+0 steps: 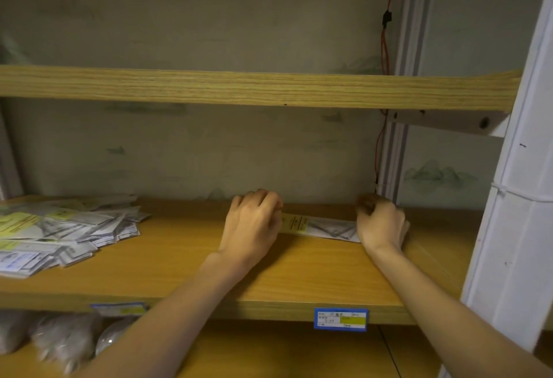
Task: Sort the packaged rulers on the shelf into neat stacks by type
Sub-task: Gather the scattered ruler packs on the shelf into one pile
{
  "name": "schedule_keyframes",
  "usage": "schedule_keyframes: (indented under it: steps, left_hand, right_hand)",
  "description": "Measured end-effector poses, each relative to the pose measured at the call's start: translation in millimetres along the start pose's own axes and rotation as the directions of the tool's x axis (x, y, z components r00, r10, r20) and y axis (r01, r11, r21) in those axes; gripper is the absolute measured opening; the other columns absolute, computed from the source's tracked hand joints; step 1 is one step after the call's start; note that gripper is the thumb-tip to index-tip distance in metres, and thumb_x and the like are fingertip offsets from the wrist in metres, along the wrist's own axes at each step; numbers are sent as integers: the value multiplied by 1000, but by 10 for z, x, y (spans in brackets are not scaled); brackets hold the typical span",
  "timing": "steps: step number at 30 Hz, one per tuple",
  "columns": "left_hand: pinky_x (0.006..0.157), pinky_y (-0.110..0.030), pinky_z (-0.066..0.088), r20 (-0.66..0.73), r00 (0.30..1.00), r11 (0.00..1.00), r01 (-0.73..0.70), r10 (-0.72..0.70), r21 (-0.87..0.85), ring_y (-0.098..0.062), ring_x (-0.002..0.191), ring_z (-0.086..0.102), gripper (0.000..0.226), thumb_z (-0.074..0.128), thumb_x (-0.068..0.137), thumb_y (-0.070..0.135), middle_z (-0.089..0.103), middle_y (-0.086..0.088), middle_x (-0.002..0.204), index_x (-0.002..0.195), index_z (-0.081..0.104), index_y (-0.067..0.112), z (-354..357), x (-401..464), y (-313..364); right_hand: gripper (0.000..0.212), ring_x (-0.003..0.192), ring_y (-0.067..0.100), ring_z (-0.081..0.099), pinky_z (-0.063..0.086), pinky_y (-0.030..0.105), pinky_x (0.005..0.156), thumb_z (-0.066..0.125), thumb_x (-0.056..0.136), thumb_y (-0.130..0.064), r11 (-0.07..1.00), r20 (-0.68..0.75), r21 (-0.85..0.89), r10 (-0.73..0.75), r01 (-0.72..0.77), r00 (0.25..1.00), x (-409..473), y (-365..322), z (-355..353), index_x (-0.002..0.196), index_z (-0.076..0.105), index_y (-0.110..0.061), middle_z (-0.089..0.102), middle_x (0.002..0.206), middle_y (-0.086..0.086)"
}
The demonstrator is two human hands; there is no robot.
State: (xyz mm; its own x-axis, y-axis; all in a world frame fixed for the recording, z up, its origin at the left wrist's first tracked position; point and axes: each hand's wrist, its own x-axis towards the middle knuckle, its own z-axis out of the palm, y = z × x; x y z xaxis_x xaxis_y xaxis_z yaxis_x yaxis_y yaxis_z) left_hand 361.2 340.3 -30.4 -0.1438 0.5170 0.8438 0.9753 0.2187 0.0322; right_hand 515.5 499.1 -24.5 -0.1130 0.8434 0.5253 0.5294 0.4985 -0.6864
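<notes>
Gripping one long, flat, plastic-wrapped ruler pack (323,228) endwise: left hand (254,222), right hand (380,222).

Open bay between the shelf (299,273) and the upper shelf (269,87), with bare board across the middle and front. At left, a loose pile of packs (59,231) spread toward the front edge, blocking that side. Near the back wall, one pack (323,228) lying flat, gripped at its ends by the left hand (254,222) and right hand (380,222). At right, a white post (508,228) closing the bay; an orange cable (384,48) in the back corner.
</notes>
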Motion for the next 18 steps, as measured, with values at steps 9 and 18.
schedule_keyframes:
  steps: [9, 18]
  left_hand:
    - [69, -34, 44, 27, 997, 997, -77, 77, 31, -25, 74, 62, 16, 73, 75, 12, 65, -1, 82, 86, 61, 16, -298, 68, -283]
    - [69, -32, 45, 71, 993, 995, -93, 91, 33, -23, 72, 62, 19, 75, 73, 17, 65, 2, 80, 84, 60, 19, -649, -67, -979]
  right_hand:
    - [24, 99, 43, 61, 45, 39, 82, 57, 95, -26, 992, -38, 74, -96, 99, 995, -134, -429, -48, 100, 70, -7, 70, 95, 23]
    - [27, 110, 41, 55, 42, 40, 91, 57, 96, -28, 976, -45, 206, -69, 76, 997, -482, -1178, 225, 101, 70, -5, 69, 106, 21]
